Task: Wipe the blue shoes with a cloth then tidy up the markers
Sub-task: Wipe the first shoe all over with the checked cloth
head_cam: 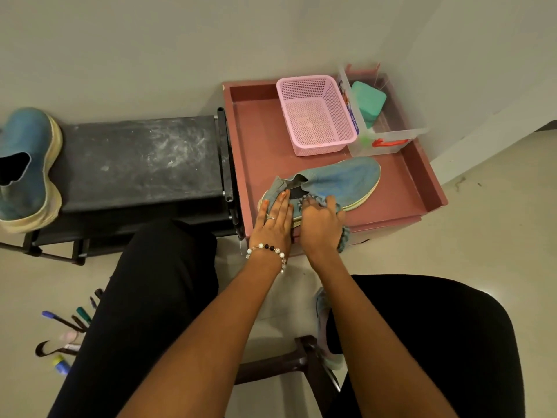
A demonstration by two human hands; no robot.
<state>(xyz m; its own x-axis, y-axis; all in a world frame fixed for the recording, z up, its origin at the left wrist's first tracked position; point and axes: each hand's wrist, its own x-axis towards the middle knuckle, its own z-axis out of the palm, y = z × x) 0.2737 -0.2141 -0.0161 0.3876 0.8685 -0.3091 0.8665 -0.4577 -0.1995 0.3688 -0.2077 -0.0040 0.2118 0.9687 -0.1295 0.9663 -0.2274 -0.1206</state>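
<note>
Pale floor and a plain wall, with a pinkish-red tray [250,152] next to a dusty black bench [135,161]. Two blue shoes: one [340,179] lies in the tray, the other [25,170] sits on the bench's left end. Left hand [272,224] lies flat on the first shoe's heel, fingers straight and together. Right hand [321,224] is curled round one bluish cloth [343,233] against its side. Roughly six markers [67,330] are scattered on the floor at lower left. One pink basket [313,116] and one clear box [388,137] sit in the tray.

Pale grey walls [180,49] meet a glossy cream floor [482,236]; a dusty black bench [135,161] sits against the wall.
</note>
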